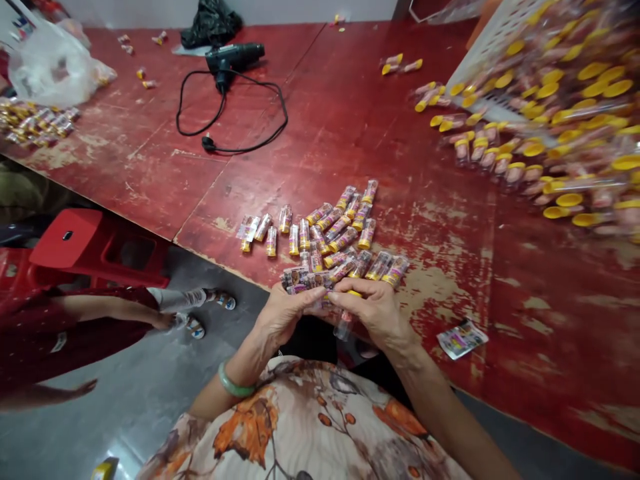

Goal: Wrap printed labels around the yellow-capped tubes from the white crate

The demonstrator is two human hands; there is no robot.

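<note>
Both of my hands meet at the table's near edge. My left hand (283,313), a green bangle on its wrist, pinches a stack of printed wrappers (297,279). My right hand (373,308) holds a clear tube (343,325) with a yellow cap, its clear end pointing down towards my lap. The fingertips of both hands almost touch at the cap. Just beyond them lies a loose group of wrapped tubes (343,240) with yellow ends. To the right, a few flat wrappers (463,339) rest on the red table (350,133).
A heat gun (233,59) with a looped cord lies farther back, near a black bag (210,23). Unwrapped tubes (550,133) spill from a white basket (487,53). At left are a white bag (50,63), red stools (90,250) and another person's arm (115,310).
</note>
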